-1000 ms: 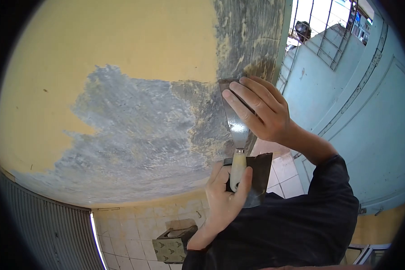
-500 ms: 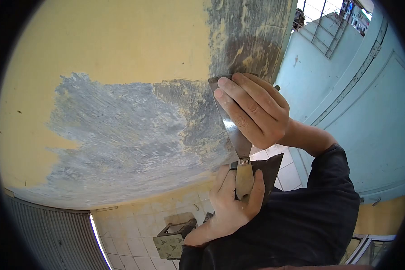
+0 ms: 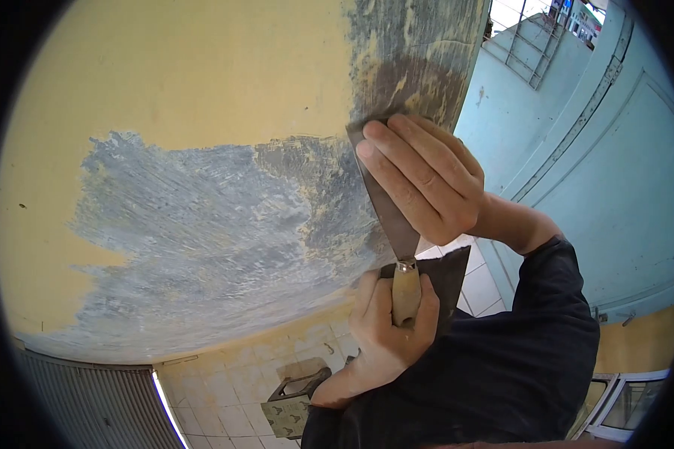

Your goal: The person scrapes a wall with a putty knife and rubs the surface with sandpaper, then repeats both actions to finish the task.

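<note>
My left hand [image 3: 393,318] is closed round the wooden handle of a putty knife [image 3: 404,292]. The knife's wide metal blade points up and lies close against the wall where the grey patch [image 3: 210,202] meets the darker strip. Across the blade's upper part, my right hand [image 3: 427,179] presses with fingers held together; its thumb is hidden. A dark flat plate [image 3: 455,280] with a rough edge shows behind the handle, by my left hand; what holds it is hidden. A damp, darker area [image 3: 404,82] of coating lies just above my right fingertips.
Yellow paint [image 3: 202,75] surrounds the grey patch. A pale blue door [image 3: 606,202] is on the right, with a metal grille [image 3: 532,49] beyond. Below are a tiled surface [image 3: 217,404], a box-like object [image 3: 288,415], a ribbed shutter [image 3: 90,396] and a framed glass panel [image 3: 629,408].
My view has shifted slightly, so the wall patch sits a little lower. Both hands keep their grip on the putty knife, and the bright glare on its blade has gone.
</note>
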A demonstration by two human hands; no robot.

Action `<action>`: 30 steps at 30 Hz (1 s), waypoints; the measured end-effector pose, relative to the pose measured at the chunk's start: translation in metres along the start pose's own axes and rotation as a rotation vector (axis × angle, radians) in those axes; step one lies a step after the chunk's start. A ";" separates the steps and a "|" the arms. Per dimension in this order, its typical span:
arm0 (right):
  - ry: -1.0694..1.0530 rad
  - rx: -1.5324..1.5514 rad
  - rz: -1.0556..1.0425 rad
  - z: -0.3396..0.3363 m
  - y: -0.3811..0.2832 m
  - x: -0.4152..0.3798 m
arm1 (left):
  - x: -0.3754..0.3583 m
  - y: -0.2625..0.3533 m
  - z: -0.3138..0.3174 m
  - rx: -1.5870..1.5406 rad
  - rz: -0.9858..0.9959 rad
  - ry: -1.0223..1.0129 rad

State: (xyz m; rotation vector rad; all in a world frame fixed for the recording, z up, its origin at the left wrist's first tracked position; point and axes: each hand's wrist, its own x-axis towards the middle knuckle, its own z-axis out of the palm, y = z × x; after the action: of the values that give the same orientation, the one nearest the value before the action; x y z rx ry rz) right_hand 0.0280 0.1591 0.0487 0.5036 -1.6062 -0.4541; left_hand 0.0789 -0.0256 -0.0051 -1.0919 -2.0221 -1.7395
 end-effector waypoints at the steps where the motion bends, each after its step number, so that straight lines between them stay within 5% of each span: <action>1: 0.021 -0.017 0.000 0.002 0.002 0.005 | 0.002 -0.001 0.000 -0.003 0.000 -0.006; 30: 0.025 0.019 0.001 0.002 -0.003 0.008 | -0.003 -0.004 0.002 -0.069 -0.037 0.030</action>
State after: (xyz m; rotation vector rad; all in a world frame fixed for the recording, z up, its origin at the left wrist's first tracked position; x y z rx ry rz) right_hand 0.0260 0.1523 0.0540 0.5210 -1.5878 -0.4300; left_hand 0.0788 -0.0253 -0.0103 -1.0486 -1.9898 -1.8455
